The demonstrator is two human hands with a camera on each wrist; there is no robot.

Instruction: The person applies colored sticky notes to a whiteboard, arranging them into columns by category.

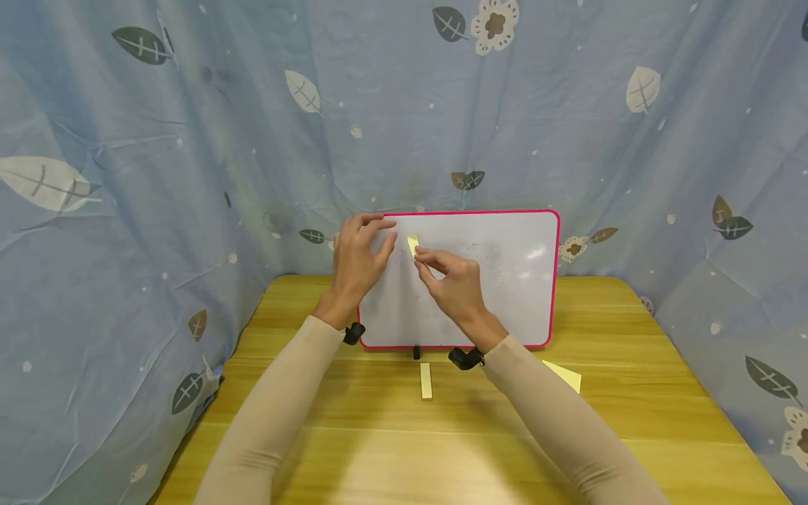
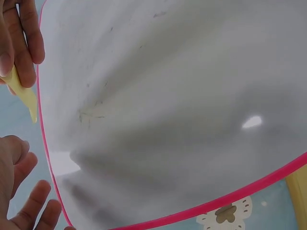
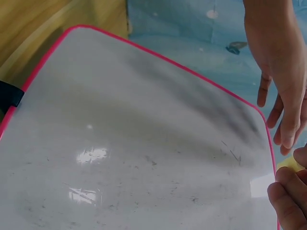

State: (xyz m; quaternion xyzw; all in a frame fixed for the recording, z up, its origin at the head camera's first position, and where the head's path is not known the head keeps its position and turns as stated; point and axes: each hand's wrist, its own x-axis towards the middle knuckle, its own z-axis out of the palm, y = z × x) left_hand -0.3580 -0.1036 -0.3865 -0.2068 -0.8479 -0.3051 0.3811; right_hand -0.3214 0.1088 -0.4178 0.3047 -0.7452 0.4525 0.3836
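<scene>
A small yellow paper strip (image 1: 413, 244) is pinched between the thumb and fingers of my right hand (image 1: 456, 286), in front of the whiteboard (image 1: 505, 280). The strip also shows in the left wrist view as a yellow slip (image 2: 24, 96). My left hand (image 1: 358, 258) is near the board's upper left corner, fingers spread and holding nothing; whether it touches the pink rim I cannot tell. In the right wrist view the left hand (image 3: 287, 81) is beside the board's edge, close to the right fingers (image 3: 288, 194). The white surface carries faint dark marks.
Another pale yellow strip (image 1: 426, 381) lies on the wooden table (image 1: 391, 456) in front of the board. A yellow paper sheet (image 1: 566, 374) lies partly behind the right forearm. A black clip or stand (image 1: 416, 353) is at the board's lower edge. Blue patterned curtain (image 1: 391, 91) surrounds the table.
</scene>
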